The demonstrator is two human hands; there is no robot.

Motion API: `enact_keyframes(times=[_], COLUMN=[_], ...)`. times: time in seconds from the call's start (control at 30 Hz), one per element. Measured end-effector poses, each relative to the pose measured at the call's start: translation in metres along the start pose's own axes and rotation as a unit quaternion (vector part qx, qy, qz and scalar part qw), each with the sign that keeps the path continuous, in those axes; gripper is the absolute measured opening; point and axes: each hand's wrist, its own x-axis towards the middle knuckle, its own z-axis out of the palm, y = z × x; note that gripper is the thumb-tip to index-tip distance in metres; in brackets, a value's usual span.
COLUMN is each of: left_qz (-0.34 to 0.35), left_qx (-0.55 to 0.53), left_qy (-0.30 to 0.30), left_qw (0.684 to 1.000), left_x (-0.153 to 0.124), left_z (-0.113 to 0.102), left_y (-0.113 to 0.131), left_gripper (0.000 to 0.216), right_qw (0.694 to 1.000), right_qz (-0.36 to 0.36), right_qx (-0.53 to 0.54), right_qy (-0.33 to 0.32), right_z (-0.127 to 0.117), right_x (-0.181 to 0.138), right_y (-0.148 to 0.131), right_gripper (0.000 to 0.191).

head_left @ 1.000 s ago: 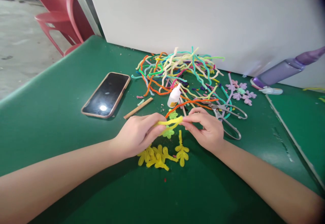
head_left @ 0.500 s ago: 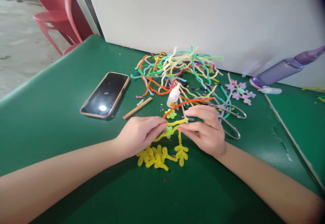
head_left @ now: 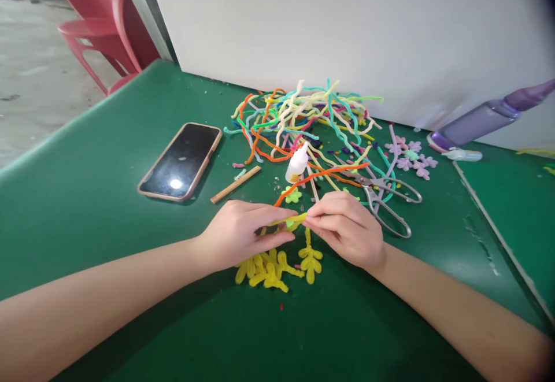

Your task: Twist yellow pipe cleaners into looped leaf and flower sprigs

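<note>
- On the head feed I have two bottles: a small white bottle (head_left: 297,165) at the near edge of the heap, and a purple bottle (head_left: 477,123) at the right, beside the white panel (head_left: 347,29). I cannot tell how full either is.
- One small clear tube (head_left: 463,155) lies by the purple bottle's foot; its contents are too small to tell.
- I see the yellow pipe cleaner (head_left: 299,218) between the two hands, above the green table (head_left: 173,324).
- The right hand (head_left: 349,229) pinches its end, thumb and fingertips together.
- The left hand (head_left: 243,229) has thumb and forefinger slightly parted, the yellow length running between them; I cannot tell whether it grips farther in.
- Two green flowers (head_left: 293,195) lie just beyond the hands, one partly hidden.
- I count one yellow sprig (head_left: 310,263) lying alone; the yellow pile (head_left: 271,272) beside it overlaps too much to count.
- One phone (head_left: 180,159), one wooden stick (head_left: 236,184) and one pair of scissors (head_left: 373,184) surround the work.
- The pipe-cleaner heap (head_left: 299,113) is too tangled for me to count.
- One pastel flower cluster (head_left: 420,161) lies near the purple bottle.
</note>
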Motion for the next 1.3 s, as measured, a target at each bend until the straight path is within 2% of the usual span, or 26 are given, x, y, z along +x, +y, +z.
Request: enact_keyframes(times=[0.07,0.2,0.33,0.53,0.9,1.03,1.3], left_qz=[0.015,0.043,0.058,0.084,0.064,0.048,0.033], left_qx=[-0.001,-0.002,0.034,0.086,0.091,0.078,0.097], left_qy=[0.010,0.016,0.027,0.045,0.046,0.031,0.027], left_qw=[1.000,0.999,0.997,0.992,0.993,0.995,0.994], left_x=[-0.001,0.001,0.001,0.001,0.002,0.001,0.001], left_z=[0.001,0.001,-0.002,-0.005,-0.008,-0.006,-0.004], left_y=[-0.001,0.000,0.001,0.000,0.000,-0.001,-0.002], left_gripper=[0.028,0.018,0.017,0.016,0.013,0.012,0.020], right_qw=[1.000,1.000,1.000,0.998,0.994,0.993,0.997], right_qz=[-0.006,-0.012,0.013,0.059,0.087,0.097,0.062], right_qx=[0.004,0.011,0.009,0.028,0.058,0.060,0.049], right_qy=[0.010,0.018,0.011,-0.010,-0.017,-0.018,-0.009], right_z=[0.000,0.000,-0.001,-0.002,0.001,0.000,0.000], right_x=[0.000,0.001,0.002,0.002,-0.003,-0.003,-0.001], right_y=[-0.001,0.000,0.002,0.004,0.008,0.009,0.004], right_gripper=[0.024,0.030,0.036,0.029,0.011,0.010,0.014])
